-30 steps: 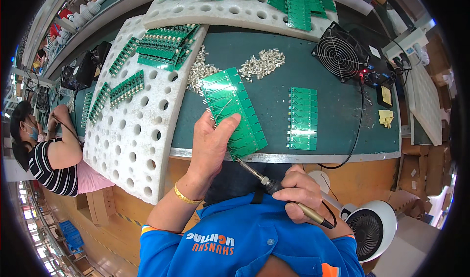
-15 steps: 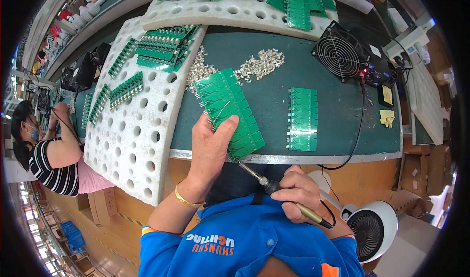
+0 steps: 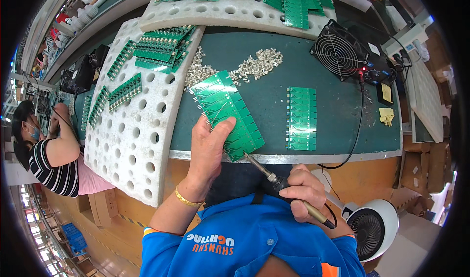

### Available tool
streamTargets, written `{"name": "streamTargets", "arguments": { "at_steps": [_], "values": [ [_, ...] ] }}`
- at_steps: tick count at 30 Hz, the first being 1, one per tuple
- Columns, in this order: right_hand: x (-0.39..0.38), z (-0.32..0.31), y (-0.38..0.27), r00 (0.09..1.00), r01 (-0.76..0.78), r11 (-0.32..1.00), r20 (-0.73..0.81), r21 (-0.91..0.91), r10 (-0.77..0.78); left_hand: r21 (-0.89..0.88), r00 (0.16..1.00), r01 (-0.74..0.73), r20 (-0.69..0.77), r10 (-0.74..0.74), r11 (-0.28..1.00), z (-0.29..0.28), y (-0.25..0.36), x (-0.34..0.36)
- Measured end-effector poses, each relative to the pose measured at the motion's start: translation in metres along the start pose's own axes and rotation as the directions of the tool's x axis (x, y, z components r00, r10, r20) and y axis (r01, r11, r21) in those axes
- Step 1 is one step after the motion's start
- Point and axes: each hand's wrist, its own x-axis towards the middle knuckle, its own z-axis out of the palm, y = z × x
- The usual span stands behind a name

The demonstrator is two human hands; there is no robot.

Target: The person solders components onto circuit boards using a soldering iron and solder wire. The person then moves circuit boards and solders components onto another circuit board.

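My left hand [image 3: 209, 142] is closed on a green circuit board panel [image 3: 230, 105], thumb across its face. The panel is tilted above the bench's front edge, and a thin silvery strand shows beside the thumb. My right hand [image 3: 306, 191] grips a soldering iron [image 3: 274, 179] by its handle. Its metal tip is at the panel's lower edge, close to the corner nearest me; whether it touches I cannot tell. To the right, another green panel [image 3: 301, 123] lies flat on the bench. Small pale metal parts [image 3: 259, 64] are heaped beyond the held panel.
White foam boards with holes [image 3: 161, 93] carry stacks of green panels [image 3: 164, 47] at left and back. A black fan [image 3: 338, 49] stands at the back right, near a yellow sponge [image 3: 386, 116]. A white fan [image 3: 369, 230] is at lower right. Another person [image 3: 54, 150] sits at left.
The soldering iron's tip has shifted a little right along the panel's lower edge, with my right hand moving right too. The held panel has barely moved.
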Motion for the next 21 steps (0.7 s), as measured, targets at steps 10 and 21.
{"name": "streamTargets", "arguments": {
  "at_steps": [10,21],
  "values": [
    [0.0041,0.0036,-0.0018,0.999,-0.012,1.000,0.039,-0.011,0.012,-0.074,0.999,0.031,0.026,-0.029,0.997,-0.0074,-0.0025,-0.0003],
    [0.0089,0.0035,-0.0036,0.995,-0.061,0.998,0.079,-0.032,0.063,0.026,0.999,-0.030,0.019,0.030,0.999,-0.0048,-0.0017,-0.0008]
  ]
}}
